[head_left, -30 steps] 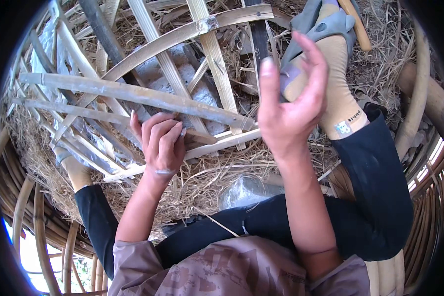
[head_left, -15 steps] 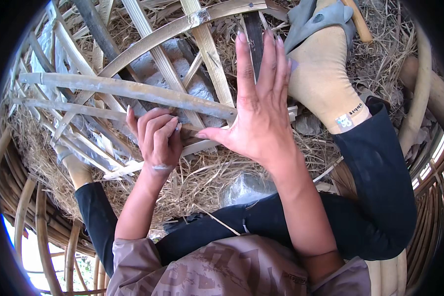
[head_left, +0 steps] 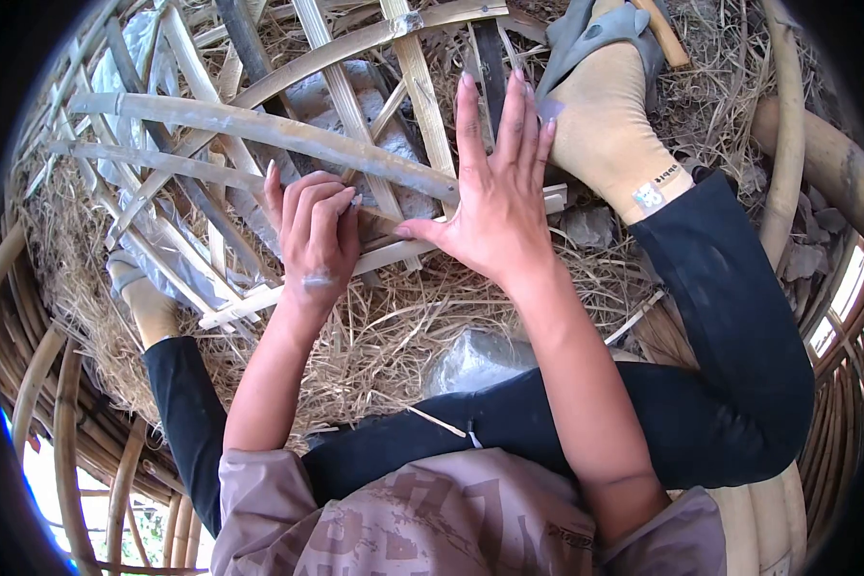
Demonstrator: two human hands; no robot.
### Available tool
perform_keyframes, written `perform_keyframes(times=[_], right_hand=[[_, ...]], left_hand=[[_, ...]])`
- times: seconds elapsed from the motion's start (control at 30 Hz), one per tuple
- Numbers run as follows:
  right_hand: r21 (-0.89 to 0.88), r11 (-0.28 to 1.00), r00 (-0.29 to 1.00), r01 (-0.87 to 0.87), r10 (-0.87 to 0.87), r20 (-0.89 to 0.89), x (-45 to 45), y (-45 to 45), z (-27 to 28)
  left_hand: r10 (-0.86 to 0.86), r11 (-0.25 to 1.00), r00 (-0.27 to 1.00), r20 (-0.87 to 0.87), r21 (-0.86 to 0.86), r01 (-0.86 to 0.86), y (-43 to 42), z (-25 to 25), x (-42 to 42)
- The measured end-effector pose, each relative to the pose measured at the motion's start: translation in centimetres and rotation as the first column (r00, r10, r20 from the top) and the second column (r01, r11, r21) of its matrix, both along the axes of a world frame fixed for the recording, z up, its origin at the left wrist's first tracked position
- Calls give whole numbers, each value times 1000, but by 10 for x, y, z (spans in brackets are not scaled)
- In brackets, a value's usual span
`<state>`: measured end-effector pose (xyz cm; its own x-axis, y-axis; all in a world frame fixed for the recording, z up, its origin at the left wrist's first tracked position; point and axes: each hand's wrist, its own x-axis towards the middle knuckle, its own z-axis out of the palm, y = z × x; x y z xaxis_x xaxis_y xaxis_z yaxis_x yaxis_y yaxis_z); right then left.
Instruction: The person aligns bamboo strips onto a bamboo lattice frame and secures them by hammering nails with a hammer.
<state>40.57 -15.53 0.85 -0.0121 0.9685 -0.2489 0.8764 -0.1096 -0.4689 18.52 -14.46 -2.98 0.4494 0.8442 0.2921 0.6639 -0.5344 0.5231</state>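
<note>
Bent down over the lattice, my left hand [head_left: 317, 230] has most of its fingers curled in, one finger lifted apart at its left. What those curled fingers grip, if anything, is hidden. My right hand [head_left: 504, 211] is open, fingers stretched upward and thumb pointing left toward my left hand. It lies over the right end of a thick split-bamboo strip [head_left: 259, 130]. A pale bamboo strip [head_left: 394, 252] runs below both hands, partly covered by them. The woven bamboo lattice [head_left: 350, 106] of crossing slats spreads out beyond my hands.
A grey-white stone block [head_left: 331, 101] shows beneath the slats. My sandalled foot [head_left: 600, 125] rests at right, beside a wooden handle [head_left: 664, 34]. Straw [head_left: 374, 346] covers the ground, with a plastic-wrapped lump [head_left: 475, 365] near my leg. Bamboo poles [head_left: 785, 125] curve at right.
The lattice and my left hand appear shifted slightly right and up in view. My right hand's fingers have drawn a little closer together and moved slightly left. Its hold stays open.
</note>
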Motion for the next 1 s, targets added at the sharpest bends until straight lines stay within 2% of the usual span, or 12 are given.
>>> perform_keyframes(times=[0.57, 1.0], right_hand=[[23, 1000, 1000, -3, 3, 8, -1, -3, -8], [-23, 1000, 999, 12, -11, 44, -5, -1, -9]], left_hand=[[6, 1000, 1000, -28, 29, -5, 0, 0, 2], [6, 1000, 999, -43, 18, -5, 0, 0, 2]])
